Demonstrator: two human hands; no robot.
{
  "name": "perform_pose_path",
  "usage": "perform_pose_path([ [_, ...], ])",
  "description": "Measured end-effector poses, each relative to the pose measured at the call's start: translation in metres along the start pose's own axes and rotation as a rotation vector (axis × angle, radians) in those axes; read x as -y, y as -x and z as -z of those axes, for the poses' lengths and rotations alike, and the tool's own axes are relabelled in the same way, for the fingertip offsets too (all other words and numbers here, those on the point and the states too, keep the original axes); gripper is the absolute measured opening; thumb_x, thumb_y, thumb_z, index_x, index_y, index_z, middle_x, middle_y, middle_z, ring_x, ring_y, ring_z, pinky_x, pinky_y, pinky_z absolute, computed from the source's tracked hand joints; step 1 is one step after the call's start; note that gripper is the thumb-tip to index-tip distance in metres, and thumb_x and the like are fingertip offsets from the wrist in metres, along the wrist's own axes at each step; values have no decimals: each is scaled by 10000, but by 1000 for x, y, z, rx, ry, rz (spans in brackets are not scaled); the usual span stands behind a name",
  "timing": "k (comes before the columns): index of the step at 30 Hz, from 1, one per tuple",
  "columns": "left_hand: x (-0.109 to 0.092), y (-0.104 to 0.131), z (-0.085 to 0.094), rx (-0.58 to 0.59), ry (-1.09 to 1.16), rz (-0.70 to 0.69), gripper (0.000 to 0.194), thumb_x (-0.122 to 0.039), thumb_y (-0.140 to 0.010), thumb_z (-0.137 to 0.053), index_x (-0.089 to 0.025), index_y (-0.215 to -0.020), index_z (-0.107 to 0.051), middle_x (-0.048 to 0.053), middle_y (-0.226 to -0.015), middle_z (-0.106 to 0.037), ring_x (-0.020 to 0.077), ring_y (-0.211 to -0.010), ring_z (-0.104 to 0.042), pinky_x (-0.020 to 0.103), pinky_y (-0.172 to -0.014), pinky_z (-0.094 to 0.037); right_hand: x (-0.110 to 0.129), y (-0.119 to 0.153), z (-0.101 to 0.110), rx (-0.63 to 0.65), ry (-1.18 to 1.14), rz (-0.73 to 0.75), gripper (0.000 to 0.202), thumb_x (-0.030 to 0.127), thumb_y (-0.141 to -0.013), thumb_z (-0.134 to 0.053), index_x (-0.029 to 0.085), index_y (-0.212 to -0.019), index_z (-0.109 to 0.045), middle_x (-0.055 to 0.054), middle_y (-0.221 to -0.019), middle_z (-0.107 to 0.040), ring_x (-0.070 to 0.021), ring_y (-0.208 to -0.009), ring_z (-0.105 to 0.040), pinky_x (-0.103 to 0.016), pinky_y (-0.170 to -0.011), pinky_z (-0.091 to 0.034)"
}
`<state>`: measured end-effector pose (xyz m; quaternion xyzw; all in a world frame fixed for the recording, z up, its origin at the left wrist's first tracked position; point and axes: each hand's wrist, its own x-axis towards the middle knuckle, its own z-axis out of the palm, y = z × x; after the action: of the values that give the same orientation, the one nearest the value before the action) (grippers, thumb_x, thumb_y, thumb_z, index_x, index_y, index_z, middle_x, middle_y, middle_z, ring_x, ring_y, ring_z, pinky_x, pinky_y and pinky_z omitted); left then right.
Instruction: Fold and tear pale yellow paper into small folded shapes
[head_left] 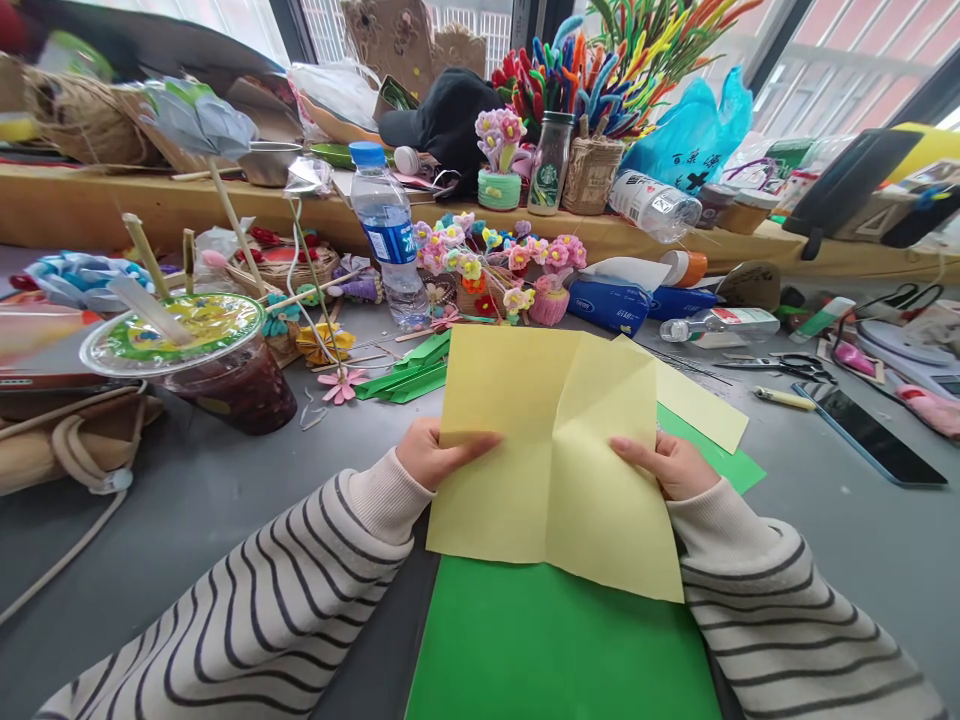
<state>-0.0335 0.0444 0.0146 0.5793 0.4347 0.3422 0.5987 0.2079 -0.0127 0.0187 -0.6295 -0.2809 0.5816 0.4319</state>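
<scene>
Sheet of pale yellow paper (487,500): matte, roughly square, one crease running top to bottom and a fainter one across the right half; held up over green paper (555,650), smooth and flat on the grey tabletop (337,640). Left hand (431,455): pinching the sheet's left edge, thumb on the near face. Right hand (671,463): pinching the right edge likewise. Green paper strips (409,375): narrow, piled loosely just beyond, left of the sheet's top. Lidded plastic cup (232,385): clear, dark contents, tilted in view, left. Water bottle (386,240): clear plastic, blue cap, upright. Scissors (787,365) and smartphone (870,435): right, phone glossy and rectangular. Edges: lower corners free of the fingers. Open room: bare tabletop between cup and left sleeve (285,590), and from right sleeve (795,610) to phone; clutter crowds the far side.
</scene>
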Motion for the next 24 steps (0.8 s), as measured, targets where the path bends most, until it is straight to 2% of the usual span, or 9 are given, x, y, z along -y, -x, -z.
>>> perform_pose_path([
  [3,0,-2,1,86,37,81,287,-269,-492,-706,-140,-743,-656,55,-776,-675,213,-687,-624,268,-593,-525,2,2,1,-57,-38,7,222,311,-526,-691,178,-691,-622,-26,-646,-673,-189,-553,-617,-294,-527,-499],
  [6,1,-3,1,108,29,110,286,-248,-487,-710,-134,-744,-653,66,-786,-673,220,-702,-623,278,-615,-525,4,4,2,-91,-7,34,200,324,-532,-686,170,-644,-624,-18,-592,-662,-161,-503,-604,-255,-486,-490],
  [9,2,-3,2,79,20,126,268,-262,-495,-705,-131,-722,-651,72,-772,-674,224,-685,-623,282,-594,-525,5,5,4,-58,40,25,236,362,-519,-684,149,-604,-630,-42,-568,-657,-163,-475,-595,-250,-455,-479],
  [13,2,-3,2,39,16,126,262,-266,-486,-710,-128,-701,-651,73,-755,-674,226,-670,-620,279,-579,-522,1,3,3,-35,-8,-3,257,337,-485,-707,140,-636,-641,-60,-615,-669,-179,-514,-609,-265,-485,-493],
  [19,2,-1,-1,15,9,29,236,-285,-503,-698,-132,-677,-652,60,-732,-674,212,-645,-616,283,-573,-519,-3,0,1,-76,8,-4,302,352,-464,-709,133,-657,-634,-56,-574,-659,-174,-460,-593,-261,-428,-467],
  [24,3,1,-3,-16,-30,10,262,-304,-512,-691,-122,-697,-656,69,-747,-673,221,-668,-616,309,-605,-522,-3,-1,1,-100,34,-5,310,370,-460,-708,127,-632,-621,-55,-552,-651,-169,-441,-583,-259,-411,-448],
])
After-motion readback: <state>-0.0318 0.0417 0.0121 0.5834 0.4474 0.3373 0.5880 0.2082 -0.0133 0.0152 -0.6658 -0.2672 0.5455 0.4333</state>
